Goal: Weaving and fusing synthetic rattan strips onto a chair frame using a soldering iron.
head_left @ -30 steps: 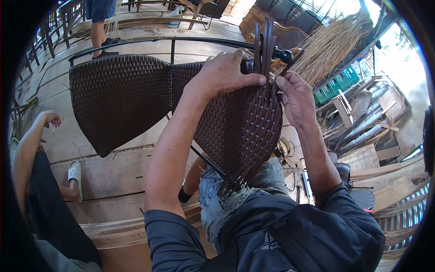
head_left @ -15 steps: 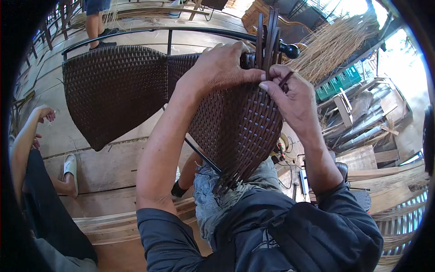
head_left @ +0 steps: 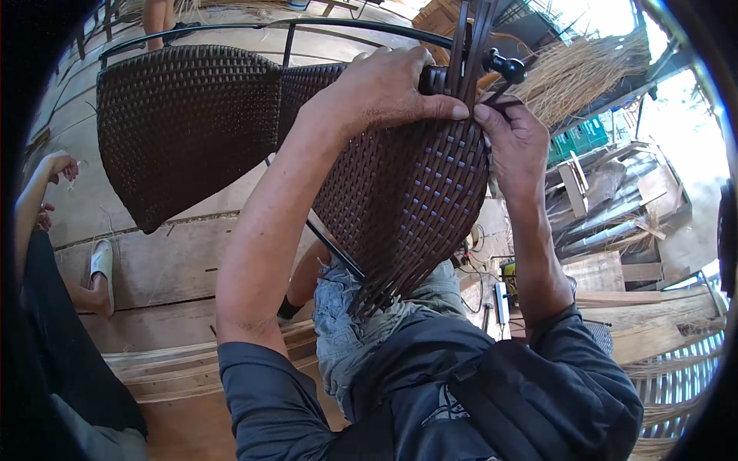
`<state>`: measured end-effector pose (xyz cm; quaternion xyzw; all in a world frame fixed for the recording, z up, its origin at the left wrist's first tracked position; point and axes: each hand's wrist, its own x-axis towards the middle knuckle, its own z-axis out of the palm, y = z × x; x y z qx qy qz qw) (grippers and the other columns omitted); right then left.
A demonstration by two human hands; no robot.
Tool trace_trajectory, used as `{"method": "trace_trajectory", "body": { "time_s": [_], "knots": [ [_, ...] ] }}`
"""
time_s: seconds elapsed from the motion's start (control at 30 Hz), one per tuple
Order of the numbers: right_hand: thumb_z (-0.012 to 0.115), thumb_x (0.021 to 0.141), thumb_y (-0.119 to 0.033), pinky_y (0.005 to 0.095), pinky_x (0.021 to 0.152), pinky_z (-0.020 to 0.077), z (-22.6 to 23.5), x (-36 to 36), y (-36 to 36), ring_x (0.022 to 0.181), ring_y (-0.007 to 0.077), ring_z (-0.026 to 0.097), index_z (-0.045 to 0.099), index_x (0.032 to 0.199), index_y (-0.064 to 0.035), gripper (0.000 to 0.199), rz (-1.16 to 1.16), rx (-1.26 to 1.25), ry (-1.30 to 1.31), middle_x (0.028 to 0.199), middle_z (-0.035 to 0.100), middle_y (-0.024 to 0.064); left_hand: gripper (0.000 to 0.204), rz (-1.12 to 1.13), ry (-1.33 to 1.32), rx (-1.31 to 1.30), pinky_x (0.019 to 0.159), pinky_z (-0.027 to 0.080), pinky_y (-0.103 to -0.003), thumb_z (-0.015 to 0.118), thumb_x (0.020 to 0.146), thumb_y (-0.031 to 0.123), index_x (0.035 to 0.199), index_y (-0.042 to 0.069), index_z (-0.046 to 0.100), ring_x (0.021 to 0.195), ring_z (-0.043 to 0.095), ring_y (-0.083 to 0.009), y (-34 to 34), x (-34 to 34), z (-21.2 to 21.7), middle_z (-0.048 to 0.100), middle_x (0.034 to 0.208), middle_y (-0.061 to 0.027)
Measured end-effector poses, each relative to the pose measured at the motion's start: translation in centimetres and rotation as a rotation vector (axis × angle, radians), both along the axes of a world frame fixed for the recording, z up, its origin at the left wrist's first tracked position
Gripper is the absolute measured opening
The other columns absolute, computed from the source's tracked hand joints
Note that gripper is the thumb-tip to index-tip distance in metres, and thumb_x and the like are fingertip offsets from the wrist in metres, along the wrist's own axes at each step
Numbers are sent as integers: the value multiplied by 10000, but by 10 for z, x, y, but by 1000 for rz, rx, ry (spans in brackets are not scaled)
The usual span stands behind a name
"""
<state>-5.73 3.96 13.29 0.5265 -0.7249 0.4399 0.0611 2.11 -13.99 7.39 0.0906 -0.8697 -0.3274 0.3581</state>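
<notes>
Over my lap leans a dark brown woven panel (head_left: 411, 203) of flat wicker strips, its loose ends gathered near my shorts. My left hand (head_left: 384, 92) is closed around the panel's upper edge, its thumb pressed along the weave. Beside that thumb, my right hand (head_left: 519, 142) pinches a brown strip (head_left: 501, 92), which curves up behind its fingers. Several long loose strips (head_left: 478, 46) stand up from the edge between my hands. A black metal frame rail (head_left: 350, 28) runs along the top and ends near a round black knob (head_left: 513, 71).
A second woven section (head_left: 188, 127) extends left on the same frame. Another person's arm (head_left: 34, 184) and sandalled foot (head_left: 101, 261) are at the left. Dry fibre bundles (head_left: 584, 77), a green crate (head_left: 580, 137) and timber lie right. A white power strip (head_left: 502, 302) sits below my right forearm.
The view has shifted, with the panel appearing slightly higher. My right thumb has moved up beside my left thumb, and the pinched strip now bends upward behind my right fingers.
</notes>
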Motion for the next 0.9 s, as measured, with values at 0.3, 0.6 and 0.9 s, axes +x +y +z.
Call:
{"method": "trace_trajectory", "body": {
  "time_s": [0.3, 0.6, 0.9],
  "knots": [
    [676, 884, -114, 222, 629, 452, -1, -17, -1, 694, 52, 549, 701, 994, 11, 168, -19, 65, -150, 765, 648, -11, 1190, 239, -13, -172, 1025, 396, -510, 783, 500, 724, 1328, -44, 406, 1208, 499, -427, 36, 15, -3, 526, 1226, -267],
    [694, 867, -105, 185, 569, 373, -6, -24, -12, 639, 27, 465, 669, 944, -26, 113, 333, -89, -636, 769, 607, -50, 1303, 137, -30, -40, 1110, 302, -516, 847, 492, 626, 1415, -90, 270, 1394, 252, -442, 40, 26, 3, 331, 1440, -297],
    [671, 874, -97, 214, 581, 401, -17, -22, -12, 640, 57, 501, 640, 871, -37, 68, 360, -206, -826, 722, 569, -31, 1151, 137, -76, -81, 1097, 326, -487, 894, 485, 499, 1352, -35, 359, 1345, 333, -422, 42, 30, 5, 371, 1403, -263]
  ]
}}
